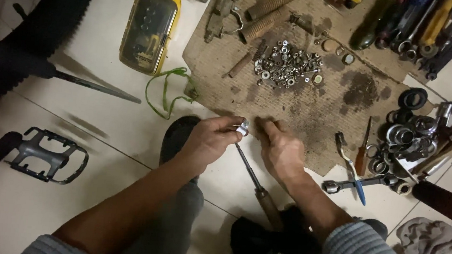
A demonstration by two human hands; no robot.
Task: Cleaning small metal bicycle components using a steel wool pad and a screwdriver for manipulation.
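Observation:
My left hand (212, 139) pinches a small silver metal part (242, 128) at the tip of a long screwdriver (256, 184) with a wooden handle that runs back toward my lap. My right hand (282, 149) rests fingers-down on the edge of a stained cardboard sheet (311, 101), holding nothing that I can see. A pile of nuts, washers and bolts (287, 65) lies on the cardboard beyond both hands.
A yellow bit case (149, 28) and green cord (168, 89) lie at upper left. A bicycle pedal (49, 155) and tyre (33, 31) sit left. Bearing rings and metal parts (408, 141), a socket wrench (356, 183), a toothbrush (350, 163) and wrenches (420, 29) lie right.

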